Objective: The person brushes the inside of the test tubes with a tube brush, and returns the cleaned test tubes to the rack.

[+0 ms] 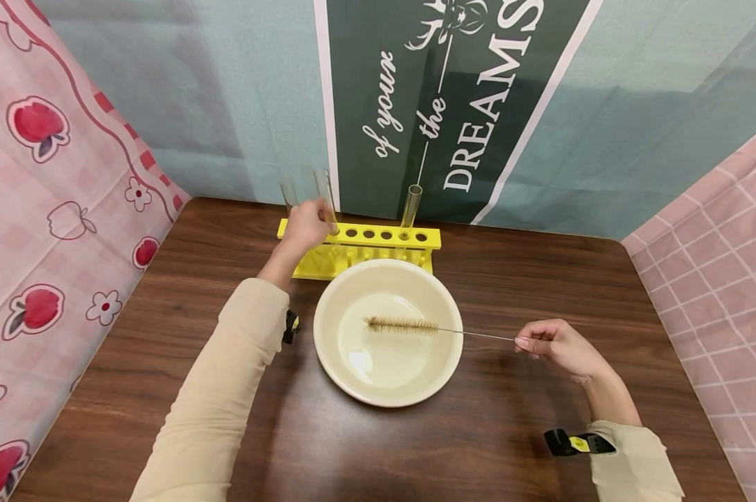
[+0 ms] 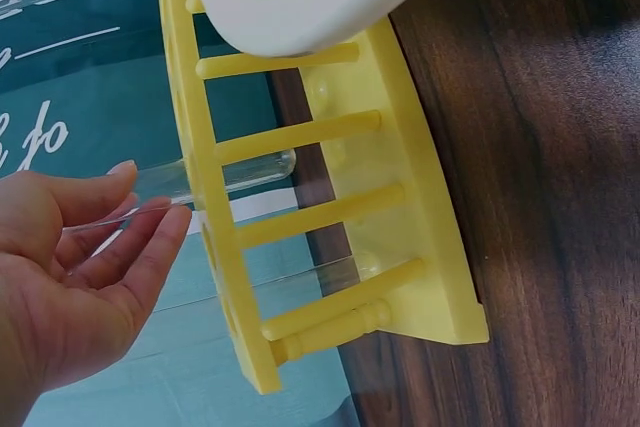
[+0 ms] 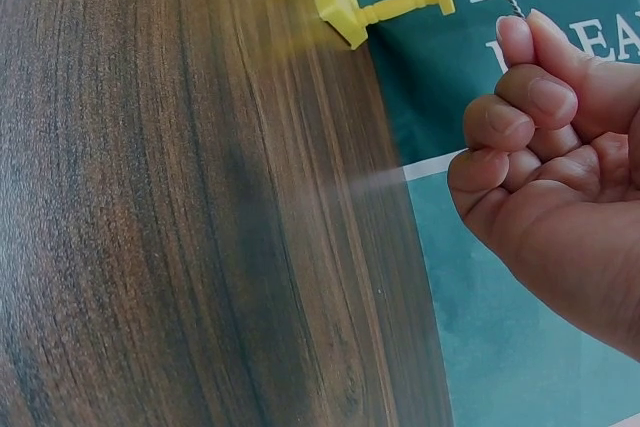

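My left hand [image 1: 309,224] pinches a clear glass test tube [image 1: 323,187] between thumb and fingers at the left part of the yellow test tube rack [image 1: 384,237]. In the left wrist view the tube's rounded lower end [image 2: 262,171] is through the rack's top bar, short of the base. Another test tube [image 1: 288,189] stands just left of it, and a third test tube [image 1: 411,209] is near the rack's right end. My right hand [image 1: 556,346] pinches the twisted wire handle of a test tube brush [image 1: 405,325]. The brush's bristles are above the cream basin [image 1: 327,362].
The basin stands directly in front of the rack on the brown wooden table [image 1: 478,439]. A printed cloth [image 1: 252,104] hangs behind the table. Patterned pink cloths hang along the left and right sides.
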The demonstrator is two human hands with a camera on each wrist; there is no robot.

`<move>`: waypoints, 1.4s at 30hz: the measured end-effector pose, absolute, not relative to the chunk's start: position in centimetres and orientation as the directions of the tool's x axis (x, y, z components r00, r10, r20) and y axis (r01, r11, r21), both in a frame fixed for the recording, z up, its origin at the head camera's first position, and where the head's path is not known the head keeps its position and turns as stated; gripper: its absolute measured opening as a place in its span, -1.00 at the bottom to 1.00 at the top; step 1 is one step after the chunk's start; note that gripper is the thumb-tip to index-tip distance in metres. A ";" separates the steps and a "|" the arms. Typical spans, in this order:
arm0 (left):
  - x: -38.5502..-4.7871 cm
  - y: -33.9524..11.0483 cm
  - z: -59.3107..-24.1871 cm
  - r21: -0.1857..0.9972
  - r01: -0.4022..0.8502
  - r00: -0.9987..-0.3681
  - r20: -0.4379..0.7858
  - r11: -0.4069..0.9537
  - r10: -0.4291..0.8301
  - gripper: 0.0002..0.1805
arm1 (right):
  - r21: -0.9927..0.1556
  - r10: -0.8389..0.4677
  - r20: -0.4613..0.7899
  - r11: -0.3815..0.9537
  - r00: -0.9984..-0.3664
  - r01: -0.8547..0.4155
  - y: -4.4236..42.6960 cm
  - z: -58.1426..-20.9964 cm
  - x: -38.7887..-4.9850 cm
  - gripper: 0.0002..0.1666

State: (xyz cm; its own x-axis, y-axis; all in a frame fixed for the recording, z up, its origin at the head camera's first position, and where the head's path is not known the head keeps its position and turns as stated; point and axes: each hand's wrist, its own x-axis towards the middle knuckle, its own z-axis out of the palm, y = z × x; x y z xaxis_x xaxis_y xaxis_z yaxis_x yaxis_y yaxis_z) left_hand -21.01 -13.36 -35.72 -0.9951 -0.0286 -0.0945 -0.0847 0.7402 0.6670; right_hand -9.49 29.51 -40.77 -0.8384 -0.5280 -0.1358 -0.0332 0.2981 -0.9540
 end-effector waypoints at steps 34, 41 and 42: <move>-21.3 -13.2 -36.7 0.614 -0.097 -0.981 -0.191 0.783 0.029 -0.76 | -0.957 -0.549 -0.123 0.287 -0.827 -0.048 29.4 -40.8 -9.6 -0.87; -21.1 -13.2 -36.7 0.617 -0.107 -0.982 -0.191 0.780 0.016 -0.74 | -0.956 -0.554 -0.130 0.290 -0.822 -0.044 29.5 -40.9 -9.6 -0.86; -21.0 -13.2 -36.6 0.618 -0.109 -0.982 -0.189 0.779 0.012 -0.77 | -0.956 -0.555 -0.130 0.290 -0.821 -0.044 29.5 -40.9 -9.6 -0.86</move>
